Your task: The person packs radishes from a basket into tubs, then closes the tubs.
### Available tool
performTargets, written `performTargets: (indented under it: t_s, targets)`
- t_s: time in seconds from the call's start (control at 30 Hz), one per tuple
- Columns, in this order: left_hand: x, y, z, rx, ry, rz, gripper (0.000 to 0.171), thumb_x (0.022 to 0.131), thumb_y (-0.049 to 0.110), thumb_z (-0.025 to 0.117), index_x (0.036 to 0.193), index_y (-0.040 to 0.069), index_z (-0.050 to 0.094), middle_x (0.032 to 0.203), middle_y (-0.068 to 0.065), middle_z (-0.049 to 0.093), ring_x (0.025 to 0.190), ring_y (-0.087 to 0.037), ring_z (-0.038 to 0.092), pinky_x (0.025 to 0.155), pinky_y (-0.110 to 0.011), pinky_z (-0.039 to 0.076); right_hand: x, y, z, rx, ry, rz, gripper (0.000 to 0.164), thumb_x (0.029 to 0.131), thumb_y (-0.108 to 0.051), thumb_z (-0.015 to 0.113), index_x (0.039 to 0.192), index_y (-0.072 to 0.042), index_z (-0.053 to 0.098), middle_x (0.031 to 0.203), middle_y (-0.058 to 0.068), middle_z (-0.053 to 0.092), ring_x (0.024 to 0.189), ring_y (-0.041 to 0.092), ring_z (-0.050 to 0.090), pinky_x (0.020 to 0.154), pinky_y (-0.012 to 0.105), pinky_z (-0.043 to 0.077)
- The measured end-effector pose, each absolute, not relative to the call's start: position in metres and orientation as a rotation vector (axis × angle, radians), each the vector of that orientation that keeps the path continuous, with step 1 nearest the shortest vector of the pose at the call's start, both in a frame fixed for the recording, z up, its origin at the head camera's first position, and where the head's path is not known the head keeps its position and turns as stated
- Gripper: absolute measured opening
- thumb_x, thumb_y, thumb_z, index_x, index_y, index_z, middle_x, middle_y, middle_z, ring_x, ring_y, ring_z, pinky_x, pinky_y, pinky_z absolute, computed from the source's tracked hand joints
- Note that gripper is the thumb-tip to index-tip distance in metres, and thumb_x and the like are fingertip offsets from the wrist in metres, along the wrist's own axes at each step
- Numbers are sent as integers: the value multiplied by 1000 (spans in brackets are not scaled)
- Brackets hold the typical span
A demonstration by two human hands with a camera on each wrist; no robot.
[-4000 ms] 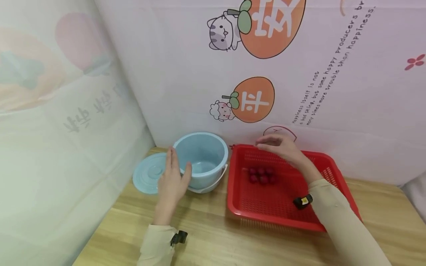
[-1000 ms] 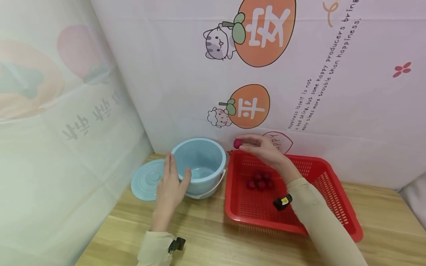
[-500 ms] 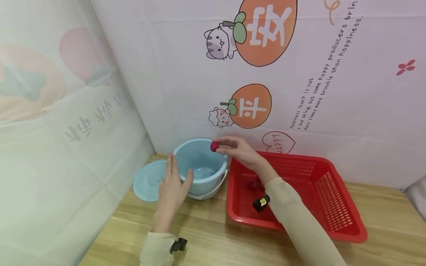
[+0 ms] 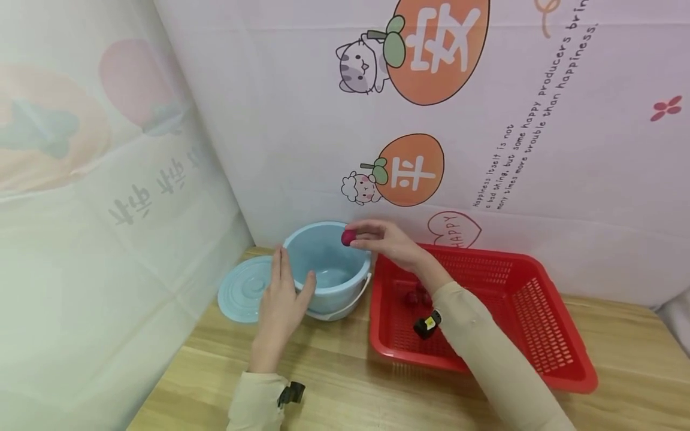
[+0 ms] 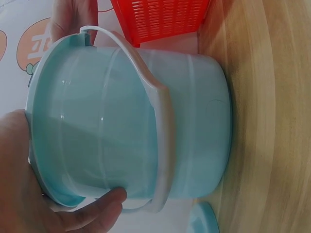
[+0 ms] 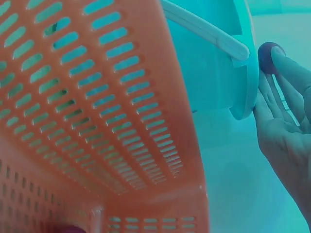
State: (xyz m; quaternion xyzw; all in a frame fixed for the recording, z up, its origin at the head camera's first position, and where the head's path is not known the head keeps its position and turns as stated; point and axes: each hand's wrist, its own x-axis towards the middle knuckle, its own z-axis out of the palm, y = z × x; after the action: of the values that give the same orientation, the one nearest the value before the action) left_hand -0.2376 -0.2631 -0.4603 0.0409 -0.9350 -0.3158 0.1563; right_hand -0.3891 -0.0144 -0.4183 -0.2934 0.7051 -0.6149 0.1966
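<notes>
My right hand (image 4: 389, 240) pinches a small round dark red fruit (image 4: 348, 237) between thumb and fingertips. It holds the fruit over the right side of the rim of a light blue bucket (image 4: 339, 291). My left hand (image 4: 281, 308) lies against the bucket's near left side with straight fingers. In the left wrist view, the left fingertips touch the bucket's outer wall and the thumb is at its rim. A red plastic basket (image 4: 560, 335) stands right of the bucket. More dark red fruits (image 4: 412, 298) lie in it, partly hidden by my right forearm.
The bucket's blue lid (image 4: 245, 290) lies on the wooden table (image 4: 345, 383) to the left. The bucket's white handle (image 4: 345, 309) hangs down in front. A printed cloth wall (image 4: 291, 137) stands close behind, with another on the left.
Four seconds ago my right hand was above the basket with no fruit visible in it. It has since moved left, carrying a fruit to the bucket's rim. The left hand has stayed at the bucket.
</notes>
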Motion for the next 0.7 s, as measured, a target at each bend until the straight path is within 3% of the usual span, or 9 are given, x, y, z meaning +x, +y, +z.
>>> performTargets:
  t_s: [0.07,0.2,0.43,0.7]
  targets:
    - [-238,-263,-460,124,-2679,-926,92,106,61,46,170,7,8,178,-8,4,121,-49,64,98,-63,52,-391,-16,-412,-881,2007,-1617,41,99,-11,76,139,-9,69,131,11,71,124,30,67,107,46,52]
    - [-239,-263,-459,126,-2684,-952,92,107,58,48,170,6,6,178,-10,3,128,-51,59,103,-64,49,-395,-21,-399,-994,2059,-1396,40,98,-6,76,137,-4,69,127,11,74,120,28,69,102,42,55]
    - [-239,-261,-457,129,-2683,-992,92,107,57,47,170,6,5,178,-9,2,127,-51,59,105,-64,48,-395,-29,-383,-1117,2136,-1126,38,97,-5,76,134,-6,71,127,6,74,118,22,70,98,33,57]
    - [-239,-262,-458,128,-2692,-970,91,108,57,47,170,6,4,178,-8,0,124,-52,61,102,-64,49,-392,-32,-381,-1102,2145,-1101,38,96,-3,76,134,-7,71,128,7,73,120,24,69,99,34,56]
